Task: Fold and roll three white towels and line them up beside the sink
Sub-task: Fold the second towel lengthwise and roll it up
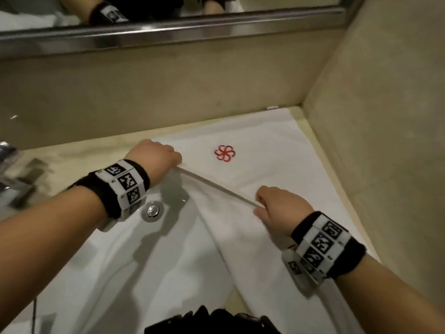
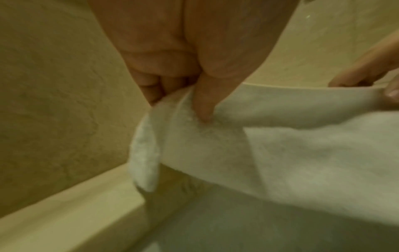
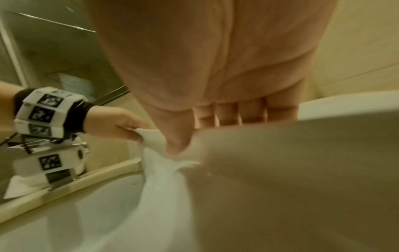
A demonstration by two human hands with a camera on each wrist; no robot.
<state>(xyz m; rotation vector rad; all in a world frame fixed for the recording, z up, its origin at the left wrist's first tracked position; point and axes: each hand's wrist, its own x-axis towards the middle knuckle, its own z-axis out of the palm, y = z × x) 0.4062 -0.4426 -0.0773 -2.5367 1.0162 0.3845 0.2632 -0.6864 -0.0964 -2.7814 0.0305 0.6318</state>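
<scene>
the beige stone counter (image 1: 79,155) runs along under a mirror (image 1: 144,10) and meets a side wall (image 1: 385,116) at the right corner. the white sink (image 1: 120,261) fills the lower left of the head view, its round metal drain (image 1: 152,210) near the back of the bowl, and part of a metal tap (image 1: 14,179) shows at the far left.

a white towel (image 1: 277,160) lies spread on the counter just right of the sink, reaching back to the corner, with a red pinwheel emblem (image 1: 224,153) facing up. its near portion drapes over the sink rim and hangs down into the bowl.

between the hands a hemmed edge of the towel is lifted off the counter and stretched taut in a straight diagonal line. the left hand (image 1: 156,160) is closed on the far end of that edge; the left wrist view shows the thumb (image 2: 202,104) pressed onto the cloth against curled fingers, with a small flap of terry hanging below. the right hand (image 1: 279,208) is closed on the near end, its fingers (image 3: 228,116) curled under and its thumb pinning the fabric.

each wrist carries a black band with black-and-white marker tiles (image 1: 127,184).
</scene>
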